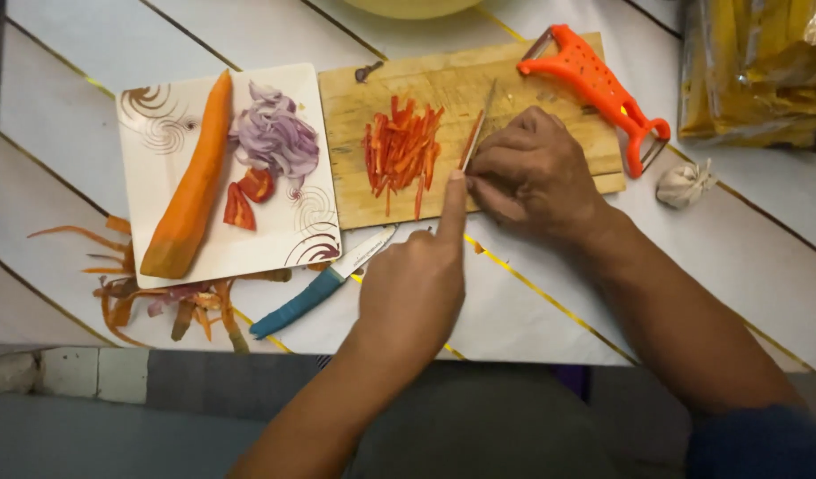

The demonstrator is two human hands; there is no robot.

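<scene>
Surface [603,293]: white w/ thin gold lines, carries everything. Board [354,133], wooden, sits at 12 o'clock of the view centre. Plate [150,142], white, square, touches the board's 9 o'clock edge.

Carrot [193,182], peeled, lies lengthwise on the plate; sliced onion [275,137] at its 3 o'clock, two red pepper chunks [246,197] just below that. Peels [159,302] lie scattered at the plate's 6 o'clock.

Right hand [532,173] is closed round a knife [479,124], blade tip pointing to 12, edge down on a pepper piece [468,151] on the board. Left hand [417,284] grips nothing: index finger stretched up to pin that piece at the blade's 6 o'clock, other fingers curled.

Cut strips [401,151] are piled at the blade's 9 o'clock. Peeler [603,84], orange, lies on the board's 2 o'clock corner. Spare knife [323,284], blue handle, lies near the plate's 5 o'clock corner. Garlic bulb [683,184] sits at the board's 3 o'clock.

Step, as I judge: slicing pepper into strips, partly done. Next cut needs the fingertip kept clear & the blade shifted a sliver over.
</scene>
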